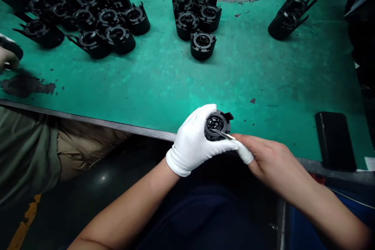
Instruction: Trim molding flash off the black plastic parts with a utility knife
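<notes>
My left hand, in a white glove, wraps round a black round plastic housing just above the table's front edge. The housing's open face points up, and one tab sticks out at its far right. My right hand has bare fingers apart from a white cover on the thumb. It is closed on a slim metal blade-like tool, whose tip reaches into the housing's face. The fingers hide the tool's handle, so its exact kind does not show.
Several similar black housings stand at the back middle, with a dense group at back left and more at back right. A black phone lies at front right. Another person's hand is at the left edge of the green table.
</notes>
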A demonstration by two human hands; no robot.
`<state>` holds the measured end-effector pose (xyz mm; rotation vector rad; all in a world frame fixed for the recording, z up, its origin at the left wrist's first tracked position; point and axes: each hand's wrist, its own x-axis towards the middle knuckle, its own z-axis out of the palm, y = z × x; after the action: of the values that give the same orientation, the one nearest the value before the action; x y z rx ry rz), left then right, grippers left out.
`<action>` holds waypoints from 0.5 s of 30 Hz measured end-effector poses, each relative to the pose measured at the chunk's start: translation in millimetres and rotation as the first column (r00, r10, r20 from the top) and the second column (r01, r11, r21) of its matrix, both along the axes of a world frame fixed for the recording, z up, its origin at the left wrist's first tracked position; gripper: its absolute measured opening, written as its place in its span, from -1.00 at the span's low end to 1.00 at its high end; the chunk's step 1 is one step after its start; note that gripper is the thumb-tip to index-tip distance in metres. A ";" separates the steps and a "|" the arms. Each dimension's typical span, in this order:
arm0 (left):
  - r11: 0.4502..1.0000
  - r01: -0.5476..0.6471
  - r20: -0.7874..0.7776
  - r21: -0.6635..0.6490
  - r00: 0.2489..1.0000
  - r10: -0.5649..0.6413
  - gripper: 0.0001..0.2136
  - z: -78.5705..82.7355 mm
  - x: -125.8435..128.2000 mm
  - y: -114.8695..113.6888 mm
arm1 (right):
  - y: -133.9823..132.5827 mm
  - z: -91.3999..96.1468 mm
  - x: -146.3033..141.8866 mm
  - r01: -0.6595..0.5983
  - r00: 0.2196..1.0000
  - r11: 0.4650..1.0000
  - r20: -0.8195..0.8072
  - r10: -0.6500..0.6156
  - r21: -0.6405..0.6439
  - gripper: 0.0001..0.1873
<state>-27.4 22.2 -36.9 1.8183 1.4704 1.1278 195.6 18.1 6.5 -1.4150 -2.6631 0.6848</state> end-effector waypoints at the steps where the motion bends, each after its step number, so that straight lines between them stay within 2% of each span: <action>1: 1.000 0.002 0.002 -0.001 1.000 -0.002 -0.16 -0.2 -0.1 -0.1 | -0.3 -0.6 0.1 -0.004 1.000 1.000 0.015 0.004 0.007 -0.49; 4: 1.000 0.011 0.003 -0.001 1.000 -0.011 -0.15 -1.4 -0.1 -1.3 | 0.9 -0.5 1.1 -0.030 0.999 0.999 0.034 0.030 -0.020 -0.46; 9: 0.997 0.063 -0.024 -0.053 0.998 -0.065 -0.15 1.1 -2.6 1.7 | 14.6 7.4 -1.3 -0.121 0.991 0.982 0.042 0.128 -0.142 -0.49; 13: 0.953 0.271 -0.081 -0.135 0.956 -0.283 -0.11 13.2 -23.5 17.4 | 21.6 15.5 9.3 -0.124 0.992 0.974 0.008 0.128 -0.187 -0.56; 15: 0.935 0.343 -0.102 -0.090 0.931 -0.351 -0.23 19.0 -40.9 24.1 | 22.4 18.0 23.2 -0.068 0.996 0.985 -0.073 0.057 -0.161 -0.58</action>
<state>-68.3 46.3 -17.9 2.0228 1.1683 0.7970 218.8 40.4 24.5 -1.3199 -2.6622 0.9603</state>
